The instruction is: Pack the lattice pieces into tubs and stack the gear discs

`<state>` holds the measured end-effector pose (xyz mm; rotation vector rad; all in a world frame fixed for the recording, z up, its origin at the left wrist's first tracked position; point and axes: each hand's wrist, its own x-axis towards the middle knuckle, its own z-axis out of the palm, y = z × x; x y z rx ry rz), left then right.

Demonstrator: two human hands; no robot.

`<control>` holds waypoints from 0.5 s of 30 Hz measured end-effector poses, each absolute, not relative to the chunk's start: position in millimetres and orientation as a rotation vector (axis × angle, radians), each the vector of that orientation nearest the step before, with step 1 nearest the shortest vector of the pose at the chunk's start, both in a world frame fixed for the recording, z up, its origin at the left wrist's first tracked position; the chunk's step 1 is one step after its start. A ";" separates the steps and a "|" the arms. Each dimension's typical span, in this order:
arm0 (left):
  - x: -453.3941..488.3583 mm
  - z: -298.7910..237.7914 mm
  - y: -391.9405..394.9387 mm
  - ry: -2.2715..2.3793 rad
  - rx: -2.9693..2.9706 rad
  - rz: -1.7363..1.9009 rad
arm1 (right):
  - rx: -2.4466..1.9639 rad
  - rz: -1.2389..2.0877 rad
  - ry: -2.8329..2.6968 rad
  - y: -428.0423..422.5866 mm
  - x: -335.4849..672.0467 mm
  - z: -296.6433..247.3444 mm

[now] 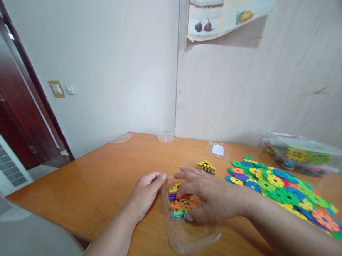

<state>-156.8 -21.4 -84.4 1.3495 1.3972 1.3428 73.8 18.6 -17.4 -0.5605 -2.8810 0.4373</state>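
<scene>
A clear plastic tray (182, 247) lies near the table's front edge, with stacked toothed plastic pieces inside. Among these are yellow-and-purple pieces (173, 196), orange pieces (183, 203) and green-and-turquoise pieces (178, 212). My left hand (144, 195) pinches the tray's far left corner between thumb and fingers. Over the tray, my right hand (208, 195) is open, its fingers spread and thumb apart around the stacked pieces. It hides part of the tray and possibly some pieces. A stack of yellow toothed pieces (206, 166) stands on the table just beyond my right hand.
Many flat flower-shaped discs (282, 194) are heaped at the right. Behind them stands a clear box (309, 158) of colourful pieces. A small clear lid (218, 150), a clear bowl (165, 136) and a flat round lid (122, 138) lie along the table's (104, 178) back.
</scene>
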 end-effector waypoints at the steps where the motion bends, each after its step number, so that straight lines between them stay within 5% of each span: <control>1: -157.0 -84.8 -21.3 1.395 1.351 1.345 | -0.559 0.439 -2.877 18.6 73.3 -18.2; 15: -155.8 -84.2 -20.3 1.418 1.300 1.341 | -0.641 0.430 -2.666 43.1 85.3 -6.4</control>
